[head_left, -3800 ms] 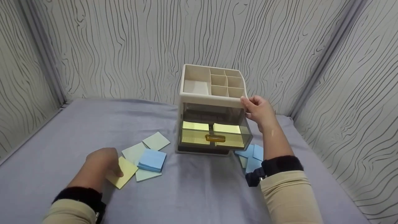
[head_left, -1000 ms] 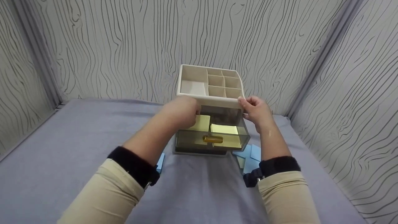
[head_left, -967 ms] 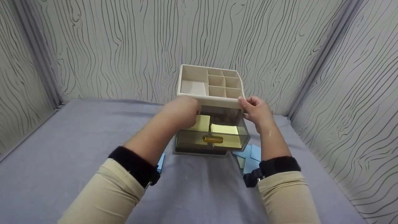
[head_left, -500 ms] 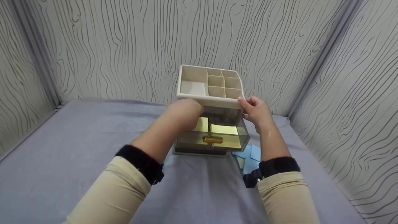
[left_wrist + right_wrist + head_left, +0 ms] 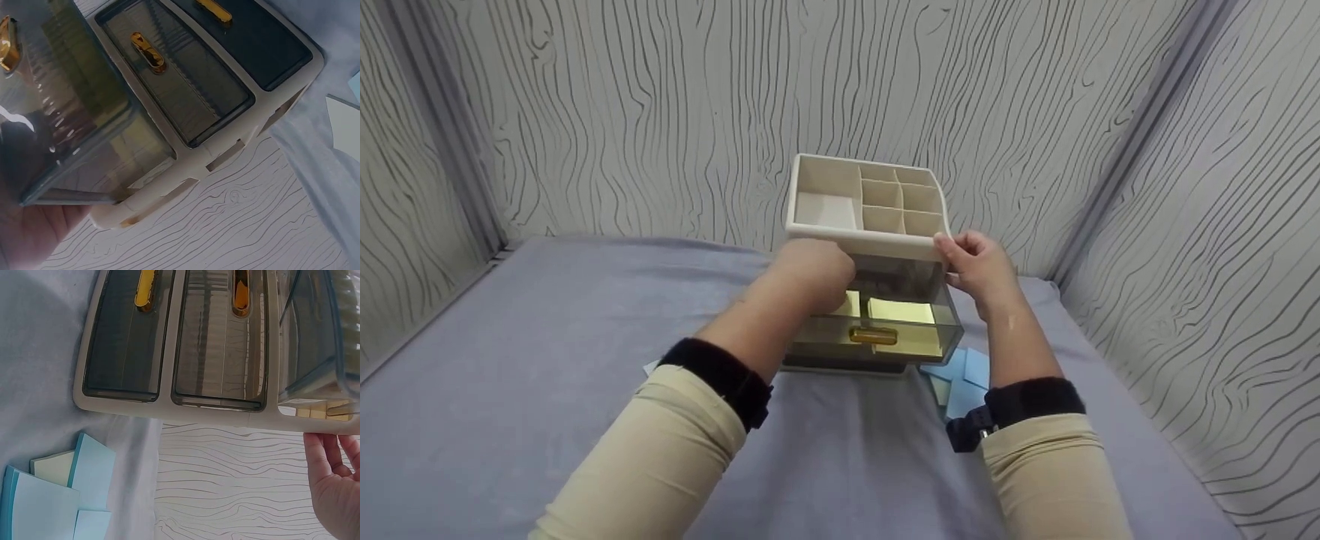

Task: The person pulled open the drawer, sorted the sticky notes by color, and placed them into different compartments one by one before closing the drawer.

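Difference from the frame 3.8 s earlier: the left hand [image 5: 814, 274] then rested on a yellow pad on the cloth at the near left; it is now inside the open top drawer [image 5: 877, 330] of the organiser [image 5: 870, 225]. Over the last second it has moved slightly further right and down into the drawer. The loose pads at the near left are now almost fully hidden behind the left forearm; only one pale corner [image 5: 649, 368] shows. The right hand [image 5: 979, 266] has not changed position.

Near zone: both forearms in beige sleeves with dark wrist bands lie over the grey cloth [image 5: 510, 360]. Blue sticky-note pads [image 5: 964, 375] lie on the cloth just right of the organiser base, beside a pale pad [image 5: 53, 467].

Middle zone: the smoked transparent drawer is pulled out toward the person. It carries a gold handle [image 5: 874, 335] and contains yellow sticky-note pads [image 5: 904, 311]. The left hand covers the left side of the drawer; its fingers are hidden, so its grasp cannot be determined. Two lower drawers [image 5: 219, 343] are closed.

Far zone: the right hand grips the right front corner of the organiser's top tray, thumb on the rim. The tray is divided into one large compartment at left and six small cells [image 5: 900, 206] at right.
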### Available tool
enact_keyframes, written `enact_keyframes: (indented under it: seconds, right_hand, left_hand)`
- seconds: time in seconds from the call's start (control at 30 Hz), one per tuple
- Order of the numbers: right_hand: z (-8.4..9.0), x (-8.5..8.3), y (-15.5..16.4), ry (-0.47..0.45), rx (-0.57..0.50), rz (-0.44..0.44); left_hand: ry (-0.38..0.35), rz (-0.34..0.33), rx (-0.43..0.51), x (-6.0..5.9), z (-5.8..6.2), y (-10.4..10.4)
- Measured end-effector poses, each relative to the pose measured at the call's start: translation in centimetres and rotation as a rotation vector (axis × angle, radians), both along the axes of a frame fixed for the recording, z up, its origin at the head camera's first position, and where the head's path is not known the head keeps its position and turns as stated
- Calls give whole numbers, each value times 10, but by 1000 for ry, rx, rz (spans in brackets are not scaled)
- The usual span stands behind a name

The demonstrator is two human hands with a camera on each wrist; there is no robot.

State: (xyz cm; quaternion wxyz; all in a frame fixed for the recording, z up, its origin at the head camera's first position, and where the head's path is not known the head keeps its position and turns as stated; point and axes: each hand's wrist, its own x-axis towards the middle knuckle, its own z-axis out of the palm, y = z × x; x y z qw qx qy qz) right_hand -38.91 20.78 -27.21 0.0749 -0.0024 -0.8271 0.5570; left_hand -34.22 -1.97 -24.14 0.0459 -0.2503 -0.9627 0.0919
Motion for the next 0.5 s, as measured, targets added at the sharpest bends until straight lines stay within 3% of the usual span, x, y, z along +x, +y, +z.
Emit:
enact_keyframes:
  seconds: [0.5]
  right_hand:
    - [1, 2, -1, -4, 0, -15]
  left_hand:
    - [-109, -5, 17, -2, 2, 2]
